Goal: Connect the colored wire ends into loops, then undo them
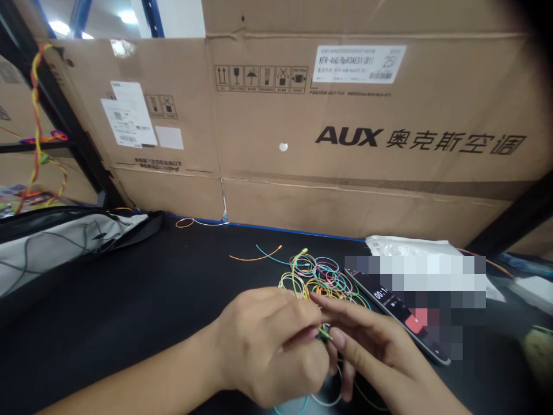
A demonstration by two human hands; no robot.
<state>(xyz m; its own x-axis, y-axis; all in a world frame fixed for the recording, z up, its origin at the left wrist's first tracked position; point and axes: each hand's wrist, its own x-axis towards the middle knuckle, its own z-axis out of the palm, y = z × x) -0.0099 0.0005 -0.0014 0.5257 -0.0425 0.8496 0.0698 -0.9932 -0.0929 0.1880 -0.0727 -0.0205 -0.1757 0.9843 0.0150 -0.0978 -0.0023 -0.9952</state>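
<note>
"How are the fingers (298, 318)?"
"Left hand (265, 346): pinching a green cord (324, 332) between both hands, over the desk (129, 305). Right hand (380, 349): half-curled, thumb at the cord; grip unclear."

the thin cords (322, 286) look like smooth plastic, the tabletop (151, 294) is matt, the carton (268, 121) is dull, creased cardboard, the phone screen (394, 306) is glossy, and the packet (391, 246) looks like wrinkled plastic.

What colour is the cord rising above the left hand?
The cord is yellow-green, clearest in head view.
</note>
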